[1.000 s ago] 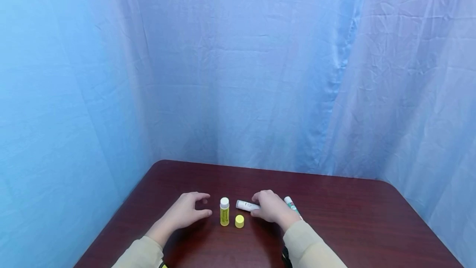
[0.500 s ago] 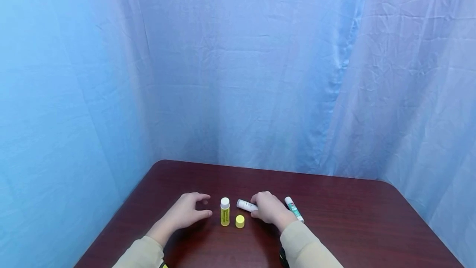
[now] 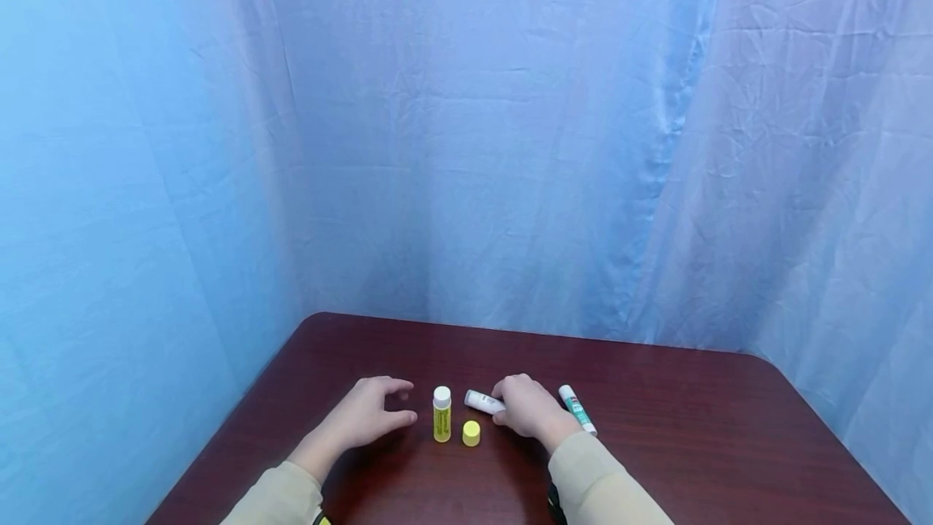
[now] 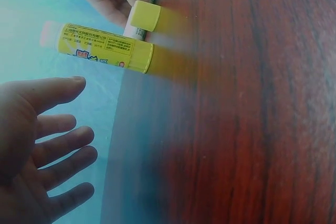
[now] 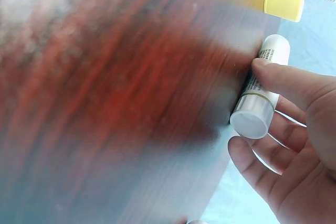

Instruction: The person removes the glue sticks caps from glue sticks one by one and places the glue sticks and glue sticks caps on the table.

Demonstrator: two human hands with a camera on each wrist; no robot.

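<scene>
A yellow glue stick (image 3: 441, 421) stands upright without its cap, its white end on top. Its yellow cap (image 3: 471, 433) sits on the table just to the right. Left of the glue stick is my left hand (image 4: 31, 145), fingers spread and nothing in its grasp. My right hand (image 3: 532, 407) pinches a white glue stick (image 5: 268, 77) that lies on its side; the thumb presses on the printed barrel and the fingers lie behind it. In the head view the hand covers one end of this stick.
A green-and-white glue stick (image 3: 578, 411) lies to the right of the right hand, beside the wrist. The dark red wooden table (image 3: 656, 428) has rounded far corners. Pale blue curtains (image 3: 474, 144) hang behind it and along both sides.
My right hand has shifted slightly left and closed in on the white glue stick, uncovering more of the green-and-white one. The left hand has stayed about where it was.
</scene>
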